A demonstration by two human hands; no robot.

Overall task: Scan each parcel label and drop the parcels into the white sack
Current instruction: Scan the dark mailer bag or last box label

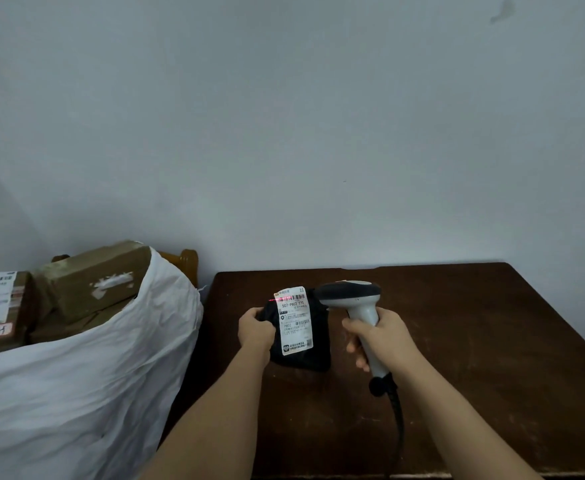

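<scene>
Your left hand grips the left edge of a black parcel, held over the dark wooden table with its white label facing you. Your right hand wraps its fingers round the handle of the grey barcode scanner, head aimed left; a red scan line falls across the label's top barcode. The white sack stands left of the table, holding brown cardboard boxes.
</scene>
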